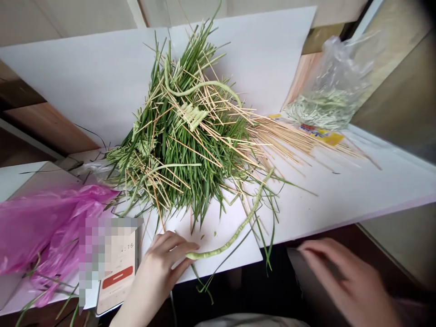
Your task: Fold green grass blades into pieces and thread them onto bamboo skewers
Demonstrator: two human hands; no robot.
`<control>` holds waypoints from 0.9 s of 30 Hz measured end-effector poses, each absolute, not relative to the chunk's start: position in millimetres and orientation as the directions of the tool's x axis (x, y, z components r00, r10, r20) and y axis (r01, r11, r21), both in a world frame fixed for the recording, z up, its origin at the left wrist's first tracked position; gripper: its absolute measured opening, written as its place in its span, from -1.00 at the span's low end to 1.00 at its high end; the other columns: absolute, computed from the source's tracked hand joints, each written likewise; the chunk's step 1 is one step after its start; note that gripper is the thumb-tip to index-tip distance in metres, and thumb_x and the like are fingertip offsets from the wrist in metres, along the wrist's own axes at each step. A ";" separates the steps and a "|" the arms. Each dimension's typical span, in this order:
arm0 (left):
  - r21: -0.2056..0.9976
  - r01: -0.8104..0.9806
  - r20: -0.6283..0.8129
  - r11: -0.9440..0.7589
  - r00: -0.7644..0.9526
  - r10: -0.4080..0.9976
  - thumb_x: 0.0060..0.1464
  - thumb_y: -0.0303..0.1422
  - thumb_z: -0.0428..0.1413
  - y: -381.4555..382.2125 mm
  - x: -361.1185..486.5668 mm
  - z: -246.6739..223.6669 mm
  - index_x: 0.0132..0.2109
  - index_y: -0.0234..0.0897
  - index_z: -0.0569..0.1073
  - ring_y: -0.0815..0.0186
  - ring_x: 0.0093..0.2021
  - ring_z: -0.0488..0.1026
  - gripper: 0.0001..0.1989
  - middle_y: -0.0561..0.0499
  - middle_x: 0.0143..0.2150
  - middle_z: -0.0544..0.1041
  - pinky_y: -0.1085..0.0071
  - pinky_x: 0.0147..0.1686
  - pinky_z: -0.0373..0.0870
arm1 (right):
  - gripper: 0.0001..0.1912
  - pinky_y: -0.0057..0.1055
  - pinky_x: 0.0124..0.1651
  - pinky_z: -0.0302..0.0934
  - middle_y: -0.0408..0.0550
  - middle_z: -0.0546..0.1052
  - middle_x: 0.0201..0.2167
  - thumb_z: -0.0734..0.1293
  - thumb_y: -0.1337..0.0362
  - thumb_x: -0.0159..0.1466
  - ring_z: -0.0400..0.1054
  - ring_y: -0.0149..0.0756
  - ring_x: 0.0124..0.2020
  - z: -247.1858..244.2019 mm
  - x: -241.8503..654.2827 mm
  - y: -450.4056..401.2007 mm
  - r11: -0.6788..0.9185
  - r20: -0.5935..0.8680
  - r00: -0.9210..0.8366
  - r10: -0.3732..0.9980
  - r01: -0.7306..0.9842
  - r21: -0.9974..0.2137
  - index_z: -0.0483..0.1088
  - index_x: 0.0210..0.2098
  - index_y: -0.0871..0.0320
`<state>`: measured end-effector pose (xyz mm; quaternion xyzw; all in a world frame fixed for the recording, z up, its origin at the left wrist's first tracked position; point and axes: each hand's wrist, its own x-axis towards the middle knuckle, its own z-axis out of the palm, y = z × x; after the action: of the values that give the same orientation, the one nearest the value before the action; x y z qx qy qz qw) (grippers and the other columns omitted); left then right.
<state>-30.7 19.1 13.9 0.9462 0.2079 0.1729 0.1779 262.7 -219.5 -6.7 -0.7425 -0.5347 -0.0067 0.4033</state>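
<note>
My left hand (172, 256) is at the near edge of a white table (316, 195), thumb and fingers closed on the near left end of a long, pale green bean (235, 236). The bean curves away from my fingertips toward the far right, its other end beside the loose green stalks. My right hand (344, 272) is well apart at the near right, in front of the table edge, blurred; its fingers are loosely curled, and I cannot tell whether it grips anything.

Beyond my left hand rises a large heap of green stalks (194, 159), with thin wooden sticks (286, 136) strewn over it and fanning out to the right. Another long bean (204, 85) bends across the upper part of the heap, and short cut green pieces (192, 116) lie below it. At the far right stands a clear plastic bag (335, 91) with pale green strips inside. On the left are a crumpled pink plastic bag (61, 227) and, beside my left forearm, a phone (117, 272), partly pixelated.
</note>
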 end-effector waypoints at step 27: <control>0.288 0.230 0.372 -0.929 0.867 0.330 0.39 -0.41 -0.02 -11.5 2.5 29.6 -0.05 -0.28 0.47 0.17 -0.30 0.45 -0.83 -0.04 -0.25 0.56 0.25 -0.30 0.41 | -0.81 -0.26 -0.08 0.12 -0.18 0.41 -0.34 0.29 0.54 0.44 0.29 -0.26 -0.28 19.4 204.0 -105.5 0.262 0.111 -0.239 0.965 0.830 -0.492 0.34 -0.27 0.17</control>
<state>2.5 -11.5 29.6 0.9590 0.1460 0.2121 0.1181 204.0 -105.5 19.4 -0.5837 -0.7688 0.1681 0.1997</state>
